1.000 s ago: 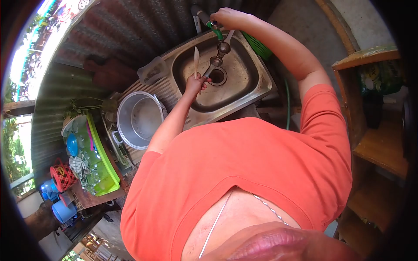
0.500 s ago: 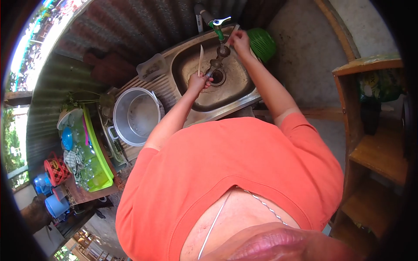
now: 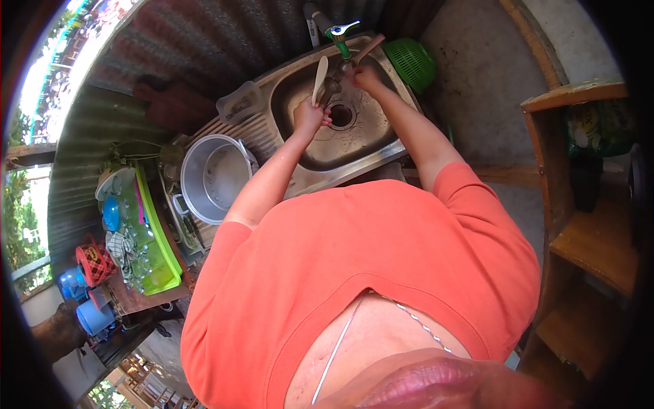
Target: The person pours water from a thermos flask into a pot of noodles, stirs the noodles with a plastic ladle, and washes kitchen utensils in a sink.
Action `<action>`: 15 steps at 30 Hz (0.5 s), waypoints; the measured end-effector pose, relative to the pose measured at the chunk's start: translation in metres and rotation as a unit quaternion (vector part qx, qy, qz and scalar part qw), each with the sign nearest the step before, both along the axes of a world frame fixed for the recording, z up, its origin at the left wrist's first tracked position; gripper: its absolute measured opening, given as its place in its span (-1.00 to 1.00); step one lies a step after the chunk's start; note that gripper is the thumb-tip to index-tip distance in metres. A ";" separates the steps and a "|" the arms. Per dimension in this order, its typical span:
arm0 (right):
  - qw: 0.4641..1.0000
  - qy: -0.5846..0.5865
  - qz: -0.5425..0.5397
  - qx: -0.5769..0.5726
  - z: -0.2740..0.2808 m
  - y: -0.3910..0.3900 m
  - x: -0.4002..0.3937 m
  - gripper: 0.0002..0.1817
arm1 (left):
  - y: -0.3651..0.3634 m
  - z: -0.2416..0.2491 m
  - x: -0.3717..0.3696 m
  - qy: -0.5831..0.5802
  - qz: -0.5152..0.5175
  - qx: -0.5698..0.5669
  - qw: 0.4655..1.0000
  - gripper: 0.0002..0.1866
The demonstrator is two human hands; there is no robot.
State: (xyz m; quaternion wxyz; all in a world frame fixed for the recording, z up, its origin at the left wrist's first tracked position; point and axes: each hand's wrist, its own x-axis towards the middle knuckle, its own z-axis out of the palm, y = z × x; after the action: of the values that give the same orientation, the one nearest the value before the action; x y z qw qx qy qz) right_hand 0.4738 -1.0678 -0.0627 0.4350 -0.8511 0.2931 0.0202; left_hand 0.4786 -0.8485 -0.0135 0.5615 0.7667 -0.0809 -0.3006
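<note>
In the sink (image 3: 381, 140), my left hand (image 3: 310, 118) is closed around a pale, flat spatula (image 3: 321, 76) that points up toward the back wall. A metal ladle (image 3: 331, 86) shows its round bowl just beyond the same hand; its handle is mostly hidden. My right hand (image 3: 364, 79) is closed beneath the green tap (image 3: 343, 46), close to the ladle. From it a flat, brownish utensil handle (image 3: 370, 48) slants up to the right; the rest of that utensil is hidden by fingers and tap.
A large aluminium pot (image 3: 216, 178) stands on the ribbed drainboard left of the sink, with a clear plastic container (image 3: 240, 103) behind it. A green basket (image 3: 410, 65) sits at the right. Further left is a lime-green dish tray (image 3: 160, 238). Wooden shelves (image 3: 593, 252) rise at the right.
My right hand has moved down and left, under the tap. The spatula in my left hand has turned to show its broad face, and the ladle bowls have shifted away from the drain.
</note>
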 end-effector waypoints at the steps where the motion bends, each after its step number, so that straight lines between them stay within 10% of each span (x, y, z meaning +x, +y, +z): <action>1: 0.992 -0.078 -0.007 -0.103 0.005 -0.003 -0.004 -0.70 | 0.004 0.004 -0.001 -0.030 -0.011 0.015 0.999 -0.92; 6: 0.853 -0.235 0.054 -0.463 0.040 -0.007 -0.023 -0.56 | 0.028 0.011 0.000 -0.114 -0.063 0.072 0.989 -0.91; 15: 0.919 0.235 0.259 -0.182 0.048 -0.039 -0.036 -0.69 | 0.030 0.001 0.010 -0.090 -0.101 0.062 0.989 -0.85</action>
State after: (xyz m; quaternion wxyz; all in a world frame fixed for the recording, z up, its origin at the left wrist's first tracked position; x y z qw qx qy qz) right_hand 0.4378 -1.1069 -0.0151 0.1709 -0.9325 0.1545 0.2782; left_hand 0.4889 -0.8188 -0.0126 0.4700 0.8119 -0.1889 -0.2902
